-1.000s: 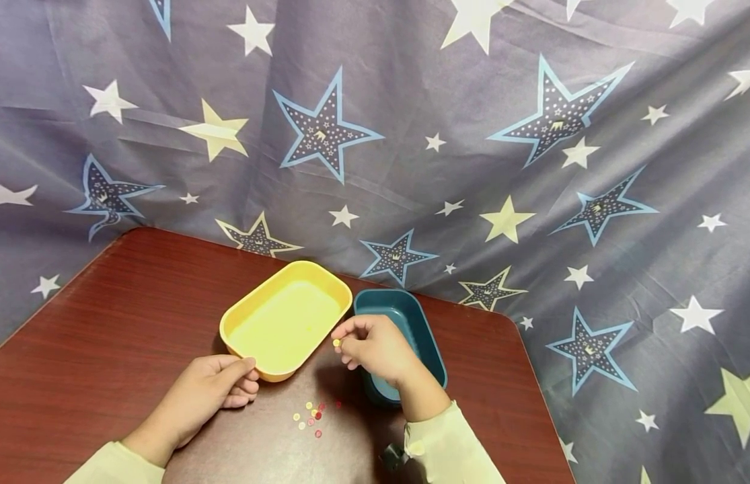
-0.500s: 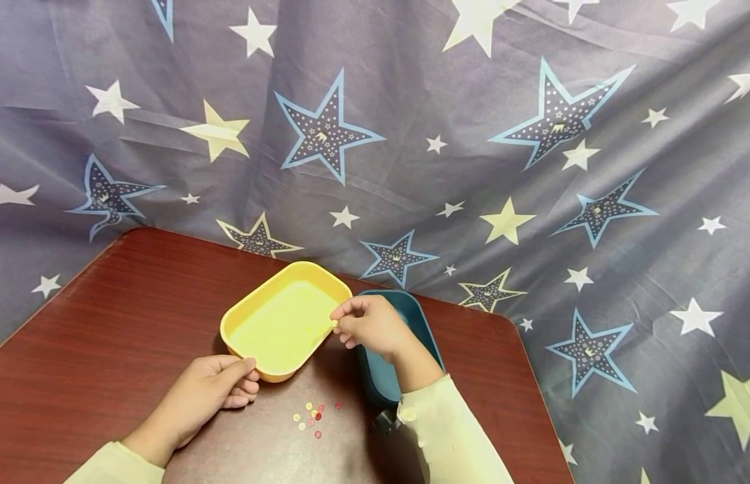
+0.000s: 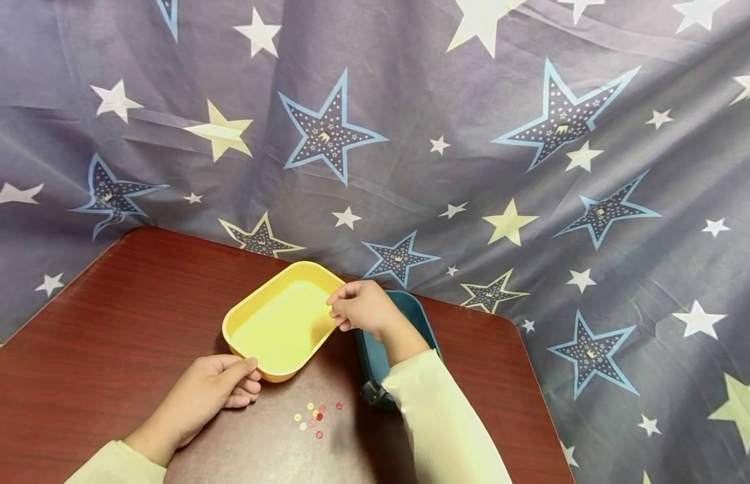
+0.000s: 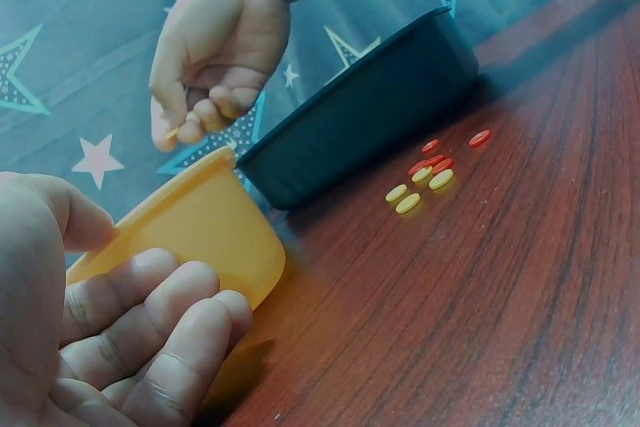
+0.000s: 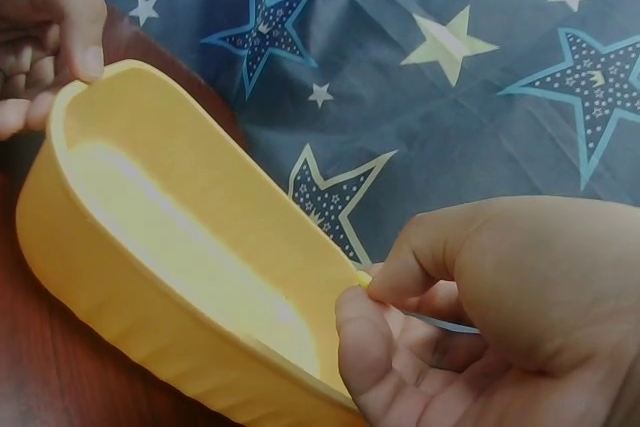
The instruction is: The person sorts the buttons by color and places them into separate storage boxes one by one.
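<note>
My left hand pinches the near-left rim of a yellow plastic tub, thumb on top. My right hand is over the tub's right end and pinches a small yellow button between thumb and fingertips. That button also shows as a speck in the left wrist view. Nothing else is seen inside the tub. In front of the tubs, several loose red and yellow buttons lie on the table in a small cluster.
A dark teal tub stands to the right of the yellow one, partly hidden under my right forearm. Behind the brown table hangs a grey curtain with stars. A black wrist camera sits at my right cuff.
My right hand has moved up and slightly left with the yellow button, from beside the yellow tub to over its right end. The left hand has stayed on the rim.
</note>
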Demonstrator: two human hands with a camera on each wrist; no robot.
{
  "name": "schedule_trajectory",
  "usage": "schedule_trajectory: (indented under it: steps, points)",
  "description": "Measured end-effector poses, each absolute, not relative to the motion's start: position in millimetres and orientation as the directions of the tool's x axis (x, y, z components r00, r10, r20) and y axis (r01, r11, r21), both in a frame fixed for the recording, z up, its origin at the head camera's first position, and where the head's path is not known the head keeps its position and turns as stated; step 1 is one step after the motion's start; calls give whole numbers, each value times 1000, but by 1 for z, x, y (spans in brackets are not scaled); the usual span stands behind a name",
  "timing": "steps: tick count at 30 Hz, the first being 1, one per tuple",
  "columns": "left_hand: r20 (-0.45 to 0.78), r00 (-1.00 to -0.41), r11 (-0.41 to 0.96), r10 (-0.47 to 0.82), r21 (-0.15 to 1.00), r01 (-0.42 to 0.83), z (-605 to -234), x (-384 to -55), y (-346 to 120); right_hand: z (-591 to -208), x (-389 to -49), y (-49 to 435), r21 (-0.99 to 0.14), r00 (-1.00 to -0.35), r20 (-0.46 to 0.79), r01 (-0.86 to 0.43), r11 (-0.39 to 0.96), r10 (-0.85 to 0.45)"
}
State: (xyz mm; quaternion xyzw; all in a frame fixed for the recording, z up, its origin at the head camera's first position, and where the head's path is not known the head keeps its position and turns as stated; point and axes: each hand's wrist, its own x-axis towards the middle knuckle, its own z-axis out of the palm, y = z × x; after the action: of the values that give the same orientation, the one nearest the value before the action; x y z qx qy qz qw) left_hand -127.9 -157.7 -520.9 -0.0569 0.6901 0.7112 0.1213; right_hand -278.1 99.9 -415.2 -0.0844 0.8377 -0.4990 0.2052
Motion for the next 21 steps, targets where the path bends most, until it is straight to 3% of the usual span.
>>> schedule_trajectory:
  steps: [21]
  points:
    - [-243,-965,-20,96,969,-246,-521,-128,-159,-420,-291,81,-844,-897,-312,110,525,-313]
